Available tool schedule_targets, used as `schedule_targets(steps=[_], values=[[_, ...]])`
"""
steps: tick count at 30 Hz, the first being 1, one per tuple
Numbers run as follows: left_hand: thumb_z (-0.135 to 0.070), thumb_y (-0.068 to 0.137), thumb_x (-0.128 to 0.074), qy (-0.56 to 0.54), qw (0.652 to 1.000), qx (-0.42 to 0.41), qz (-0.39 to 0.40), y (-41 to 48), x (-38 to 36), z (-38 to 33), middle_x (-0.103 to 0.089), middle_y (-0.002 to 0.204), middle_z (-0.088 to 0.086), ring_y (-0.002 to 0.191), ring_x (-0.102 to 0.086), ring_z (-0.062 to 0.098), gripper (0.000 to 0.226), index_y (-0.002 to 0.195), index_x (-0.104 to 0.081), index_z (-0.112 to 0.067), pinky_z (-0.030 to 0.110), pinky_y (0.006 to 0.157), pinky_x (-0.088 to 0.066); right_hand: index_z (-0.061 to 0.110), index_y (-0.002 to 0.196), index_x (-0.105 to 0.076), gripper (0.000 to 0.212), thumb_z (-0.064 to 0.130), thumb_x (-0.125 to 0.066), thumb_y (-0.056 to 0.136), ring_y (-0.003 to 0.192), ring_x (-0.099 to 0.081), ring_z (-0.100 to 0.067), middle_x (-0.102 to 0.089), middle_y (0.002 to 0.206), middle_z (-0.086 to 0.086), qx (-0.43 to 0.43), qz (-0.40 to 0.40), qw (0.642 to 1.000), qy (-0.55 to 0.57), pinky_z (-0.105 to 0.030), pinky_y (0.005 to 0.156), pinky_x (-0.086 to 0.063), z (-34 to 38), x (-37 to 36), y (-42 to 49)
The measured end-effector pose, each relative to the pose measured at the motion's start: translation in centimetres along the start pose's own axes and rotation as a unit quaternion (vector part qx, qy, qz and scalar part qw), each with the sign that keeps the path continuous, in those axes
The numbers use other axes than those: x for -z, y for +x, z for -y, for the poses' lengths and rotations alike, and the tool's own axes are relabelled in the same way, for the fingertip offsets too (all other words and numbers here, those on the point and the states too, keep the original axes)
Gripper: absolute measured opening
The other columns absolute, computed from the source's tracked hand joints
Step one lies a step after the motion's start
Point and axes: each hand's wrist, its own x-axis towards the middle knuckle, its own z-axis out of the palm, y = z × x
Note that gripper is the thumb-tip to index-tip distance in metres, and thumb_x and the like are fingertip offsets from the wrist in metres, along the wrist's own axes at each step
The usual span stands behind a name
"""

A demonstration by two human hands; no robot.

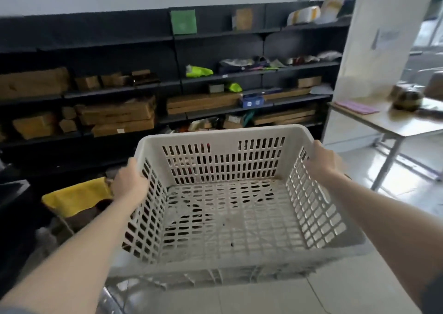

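Carry step, by the look: L hand (pixel 129 181) & R hand (pixel 323 162) each clamped on a side rim of the basket (pixel 215 135), held up empty btwn them. Shelves (pixel 96 90) stood ahead of both hands, a bench (pixel 395 124) out past the R hand. Next move prob. needs both grips kept level & a free spot to set it down.

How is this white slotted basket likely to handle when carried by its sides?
Probably light for its size: the basket is empty, and its walls and floor are mostly slots. Likely fairly stiff: the rim shows no sag between the left hand and right hand gripping opposite sides. Held on both sides, it seems unlikely to tip.
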Motion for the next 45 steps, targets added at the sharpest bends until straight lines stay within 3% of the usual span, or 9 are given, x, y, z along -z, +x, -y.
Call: schedule_targets(steps=[3, 6, 10, 14, 22, 27, 31, 40, 45], values=[[-0.008, 0.090, -0.053, -0.005, 1.000, -0.020, 0.015, 5.2, -4.5, -5.7, -0.064, 0.098, 0.018, 0.083, -0.063, 0.037, 0.040, 0.129, -0.042, -0.010, 0.036, 0.055, -0.045, 0.009, 0.124, -0.042, 0.043, 0.007, -0.053, 0.082, 0.083, -0.059, -0.034, -0.049, 0.077, -0.009, -0.026, -0.003, 1.000, -0.001, -0.033, 0.064, -0.041, -1.4, -1.8, 7.4], [-0.005, 0.088, -0.052, -0.017, 0.999, -0.028, 0.031, 9.9, -9.3, -10.9, -0.064, 0.098, 0.016, 0.084, -0.063, 0.036, 0.042, 0.129, -0.042, -0.011, 0.039, 0.062, -0.052, 0.010, 0.119, -0.043, 0.038, 0.006, -0.052, 0.082, 0.074, -0.052, -0.030, -0.044, 0.066, -0.004, -0.032, -0.004, 0.999, -0.024, -0.034, 0.062, -0.041, -2.5, -4.0, 15.2], [-0.005, 0.088, -0.052, -0.023, 0.998, -0.016, 0.050, 16.2, -15.4, -17.6, -0.064, 0.101, 0.015, 0.088, -0.063, 0.035, 0.041, 0.128, -0.043, -0.011, 0.038, 0.060, -0.047, 0.010, 0.116, -0.045, 0.035, 0.003, -0.049, 0.082, 0.078, -0.057, -0.032, -0.049, 0.076, -0.008, -0.035, 0.005, 0.999, -0.029, -0.033, 0.062, -0.039, -3.6, -6.7, 25.6], [-0.007, 0.090, -0.052, -0.017, 0.998, 0.004, 0.053, 21.8, -20.1, -23.4, -0.063, 0.099, 0.017, 0.086, -0.063, 0.035, 0.035, 0.125, -0.043, -0.008, 0.037, 0.057, -0.043, 0.011, 0.118, -0.042, 0.036, 0.004, -0.048, 0.083, 0.072, -0.049, -0.028, -0.051, 0.079, -0.010, -0.026, 0.012, 0.999, -0.045, -0.033, 0.060, -0.039, -3.5, -9.2, 35.3], [-0.009, 0.092, -0.049, -0.003, 0.997, 0.021, 0.068, 34.0, -30.2, -32.8, -0.061, 0.108, 0.016, 0.092, -0.063, 0.032, 0.043, 0.134, -0.038, -0.011, 0.040, 0.068, -0.050, 0.010, 0.119, -0.042, 0.036, 0.005, -0.052, 0.085, 0.068, -0.048, -0.028, -0.045, 0.065, -0.007, -0.030, 0.032, 0.998, -0.046, -0.029, 0.051, -0.033, -2.9, -17.4, 52.9], [-0.011, 0.093, -0.048, 0.007, 0.996, 0.030, 0.085, 42.0, -36.9, -37.5, -0.060, 0.106, 0.017, 0.090, -0.063, 0.032, 0.036, 0.128, -0.039, -0.009, 0.038, 0.064, -0.046, 0.009, 0.119, -0.043, 0.035, 0.006, -0.053, 0.085, 0.066, -0.048, -0.028, -0.042, 0.060, -0.004, -0.035, 0.058, 0.997, -0.043, -0.031, 0.054, -0.036, -1.8, -23.6, 63.6], [-0.012, 0.093, -0.048, 0.018, 0.995, 0.046, 0.086, 47.6, -41.6, -40.8, -0.060, 0.105, 0.017, 0.087, -0.063, 0.032, 0.034, 0.126, -0.039, -0.010, 0.037, 0.060, -0.043, 0.011, 0.122, -0.043, 0.037, 0.007, -0.052, 0.086, 0.067, -0.048, -0.028, -0.052, 0.074, -0.011, -0.021, 0.064, 0.996, -0.051, -0.031, 0.058, -0.038, -0.8, -27.8, 71.9], [-0.010, 0.092, -0.050, 0.042, 0.992, 0.083, 0.091, 56.6, -51.9, -46.6, -0.057, 0.107, 0.020, 0.090, -0.062, 0.037, 0.040, 0.129, -0.036, -0.009, 0.039, 0.063, -0.042, 0.013, 0.127, -0.038, 0.045, 0.006, -0.052, 0.085, 0.059, -0.048, -0.027, -0.047, 0.060, -0.003, 0.021, 0.110, 0.992, -0.052, -0.027, 0.045, -0.028, -0.6, -38.8, 87.8], [-0.011, 0.090, -0.047, 0.042, 0.988, 0.107, 0.099, 60.0, -58.2, -48.1, -0.057, 0.103, 0.020, 0.080, -0.059, 0.034, 0.045, 0.132, -0.032, -0.013, 0.036, 0.060, -0.040, 0.013, 0.127, -0.035, 0.044, 0.005, -0.049, 0.086, 0.056, -0.051, -0.026, -0.051, 0.063, -0.005, 0.033, 0.147, 0.988, -0.044, -0.028, 0.046, -0.036, -0.7, -44.8, 94.1]])
